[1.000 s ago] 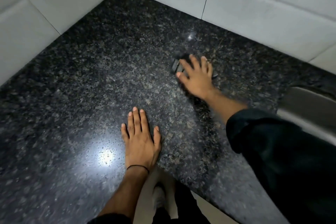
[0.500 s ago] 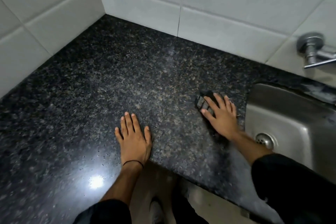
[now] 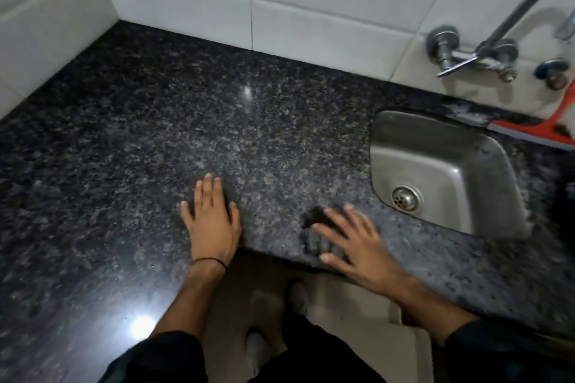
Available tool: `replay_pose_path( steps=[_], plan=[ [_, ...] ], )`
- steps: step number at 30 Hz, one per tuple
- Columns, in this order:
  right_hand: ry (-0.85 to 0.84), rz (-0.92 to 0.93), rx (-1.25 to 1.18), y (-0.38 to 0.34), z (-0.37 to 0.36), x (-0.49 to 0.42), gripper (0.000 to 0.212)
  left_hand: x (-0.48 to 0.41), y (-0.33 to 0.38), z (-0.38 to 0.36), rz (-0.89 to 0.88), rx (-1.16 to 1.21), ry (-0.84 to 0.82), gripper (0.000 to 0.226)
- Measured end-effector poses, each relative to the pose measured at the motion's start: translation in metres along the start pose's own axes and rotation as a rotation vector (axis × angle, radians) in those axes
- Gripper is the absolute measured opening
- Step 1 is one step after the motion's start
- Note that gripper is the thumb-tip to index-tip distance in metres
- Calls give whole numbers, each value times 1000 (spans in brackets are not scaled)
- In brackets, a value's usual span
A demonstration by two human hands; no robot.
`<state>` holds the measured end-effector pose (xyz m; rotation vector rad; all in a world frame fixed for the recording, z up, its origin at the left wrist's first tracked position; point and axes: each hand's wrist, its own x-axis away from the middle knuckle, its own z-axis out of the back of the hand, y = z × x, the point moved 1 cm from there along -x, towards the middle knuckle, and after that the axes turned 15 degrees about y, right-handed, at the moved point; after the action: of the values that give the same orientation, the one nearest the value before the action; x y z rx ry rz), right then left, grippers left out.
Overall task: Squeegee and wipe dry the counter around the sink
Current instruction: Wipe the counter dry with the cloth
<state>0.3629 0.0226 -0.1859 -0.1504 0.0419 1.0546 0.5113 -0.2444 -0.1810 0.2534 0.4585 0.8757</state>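
Observation:
A dark speckled granite counter (image 3: 140, 140) fills the view, with a steel sink (image 3: 485, 165) set into it on the right. My right hand (image 3: 354, 242) presses flat on a dark cloth (image 3: 314, 227) at the counter's front edge, left of the sink; the cloth is blurred and mostly hidden under the fingers. My left hand (image 3: 211, 221) lies flat on the counter, palm down, fingers apart, holding nothing. A red squeegee (image 3: 535, 130) rests on the counter behind the sink at the right edge.
White tiled walls (image 3: 280, 0) close the counter at the back and left. A metal tap (image 3: 485, 50) juts from the wall above the sink. The drain (image 3: 406, 197) sits in the sink's near corner. Below the front edge are my legs and shoes on the floor.
My right hand has dragged the cloth from the back of the counter toward the front edge. The view has shifted right, bringing the sink, tap and squeegee into sight. My left hand stayed flat.

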Motion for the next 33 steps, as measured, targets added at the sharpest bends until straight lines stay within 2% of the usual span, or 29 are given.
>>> replay_pose_path(
  steps=[3,5,7,8,10,13,17,19,21,24,27,33],
  plan=[
    [54,-420,39,50,9,25,66,28,44,-4,-205,81,-54,54],
    [99,-698,27,61,12,29,66,47,77,-14,-312,140,-183,56],
    [118,-877,-6,50,9,27,65,64,101,-23,-338,165,-304,58],
    [125,-899,-15,38,7,27,66,71,107,-28,-335,158,-334,60],
    [144,-812,3,10,1,34,70,78,107,-34,-341,127,-349,63],
    [125,-581,31,-16,0,62,66,81,99,-41,-365,131,-317,66],
    [0,-283,-48,10,16,91,68,81,101,-43,-355,138,-305,68],
    [-81,-214,-58,38,27,97,73,82,102,-42,-361,119,-287,74],
    [-90,-281,-64,65,35,99,76,83,102,-42,-363,112,-288,76],
    [-33,-477,-123,85,36,93,83,83,103,-41,-360,116,-288,76],
    [6,-544,-163,82,34,86,84,84,107,-36,-356,99,-294,76],
    [301,-543,-132,69,24,90,46,85,139,-32,-266,39,-269,65]
  ],
)
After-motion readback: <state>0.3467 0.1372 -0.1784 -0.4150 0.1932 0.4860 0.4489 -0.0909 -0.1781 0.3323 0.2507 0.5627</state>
